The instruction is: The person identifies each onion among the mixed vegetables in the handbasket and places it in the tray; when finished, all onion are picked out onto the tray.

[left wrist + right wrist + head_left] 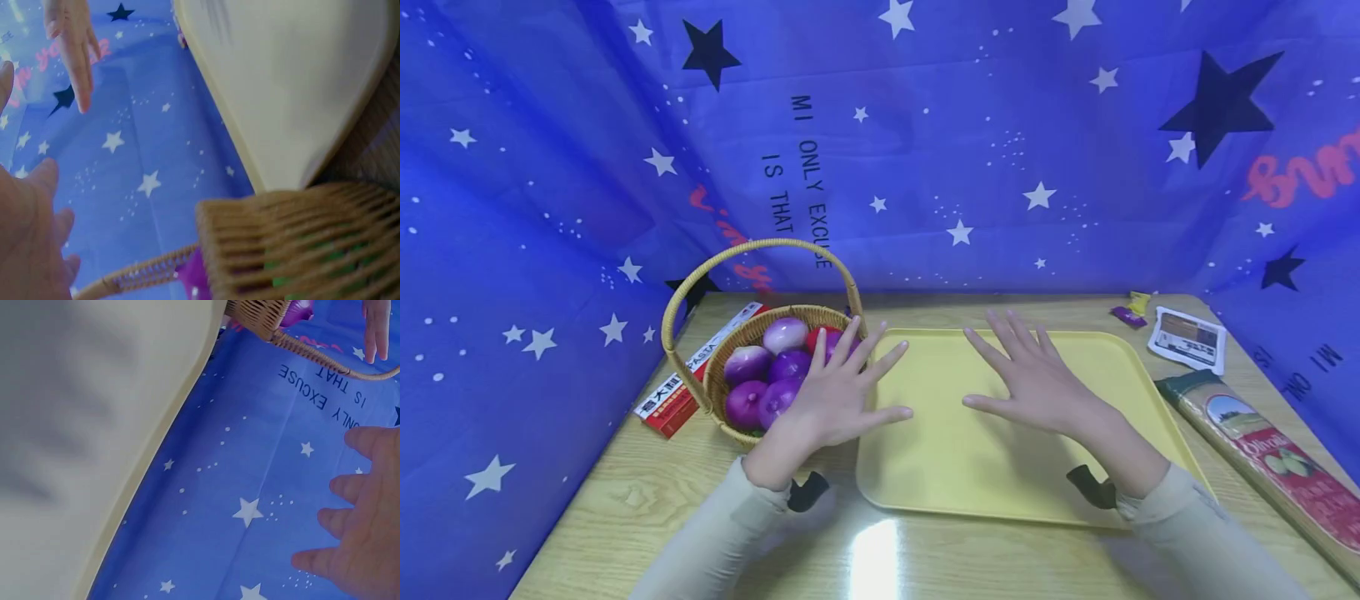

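Observation:
A yellow tray (947,467) lies in the middle of the wooden table. To its left stands a wicker basket (730,346) with a tall handle, filled with several purple onions (775,400) and something red. My left hand (838,396) hovers with fingers spread over the basket's right rim and the tray's left edge, holding nothing. My right hand (1037,379) is spread flat above the tray's middle, also holding nothing. The left wrist view shows the basket's weave (294,244) and the tray's corner (287,81); the right wrist view shows the tray's edge (94,444) and the basket (256,315).
A red and white box (688,383) lies behind the basket at the left. Right of the tray lie a long pasta packet (1270,454), a small white packet (1187,337) and a purple wrapper (1129,315). Blue starred cloth (880,142) walls the table on three sides.

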Demonstrator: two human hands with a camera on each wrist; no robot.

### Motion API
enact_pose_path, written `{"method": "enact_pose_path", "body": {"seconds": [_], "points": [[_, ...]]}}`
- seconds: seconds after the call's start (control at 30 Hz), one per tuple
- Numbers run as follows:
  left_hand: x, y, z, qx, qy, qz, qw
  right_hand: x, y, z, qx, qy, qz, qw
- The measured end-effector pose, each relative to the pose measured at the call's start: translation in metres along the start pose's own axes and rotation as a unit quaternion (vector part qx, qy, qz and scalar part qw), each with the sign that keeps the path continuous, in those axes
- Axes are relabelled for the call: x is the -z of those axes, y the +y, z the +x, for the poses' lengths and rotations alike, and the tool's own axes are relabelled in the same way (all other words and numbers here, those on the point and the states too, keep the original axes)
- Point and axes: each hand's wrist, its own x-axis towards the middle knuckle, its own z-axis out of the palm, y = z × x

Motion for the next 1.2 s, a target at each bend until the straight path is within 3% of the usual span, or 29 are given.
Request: {"method": "enact_pose_path", "body": {"seconds": [0.17, 0.3, 0.37, 0.5, 0.63, 0.73, 0.83, 0.97, 1.03, 1.2], "points": [[0.014, -0.017, -0.007, -0.051, 0.065, 0.012, 0.9965, 0.003, -0.008, 0.015, 0.031, -0.004, 0.021, 0.999], [0.040, -0.038, -0.016, -0.082, 0.180, 0.010, 0.9802, 0.003, -0.018, 0.030, 0.073, -0.001, 0.055, 0.996], [0.056, -0.051, -0.023, -0.086, 0.260, -0.009, 0.9617, 0.001, -0.023, 0.039, 0.094, -0.002, 0.080, 0.992], [0.083, -0.079, -0.041, -0.056, 0.407, -0.085, 0.9078, -0.006, -0.035, 0.055, 0.124, -0.010, 0.135, 0.983], [0.093, -0.110, -0.060, 0.014, 0.490, -0.152, 0.8585, -0.014, -0.048, 0.072, 0.154, -0.010, 0.180, 0.972], [0.087, -0.133, -0.072, 0.071, 0.509, -0.173, 0.8400, -0.020, -0.056, 0.085, 0.166, -0.001, 0.204, 0.965], [0.073, -0.150, -0.082, 0.125, 0.498, -0.193, 0.8362, -0.027, -0.063, 0.098, 0.169, 0.016, 0.227, 0.959], [0.049, -0.165, -0.091, 0.176, 0.469, -0.263, 0.8247, -0.037, -0.071, 0.111, 0.167, 0.033, 0.262, 0.950], [0.037, -0.169, -0.094, 0.187, 0.456, -0.306, 0.8146, -0.041, -0.076, 0.115, 0.162, 0.035, 0.280, 0.945], [0.019, -0.171, -0.096, 0.165, 0.449, -0.378, 0.7930, -0.051, -0.086, 0.127, 0.141, 0.039, 0.308, 0.940]]}}
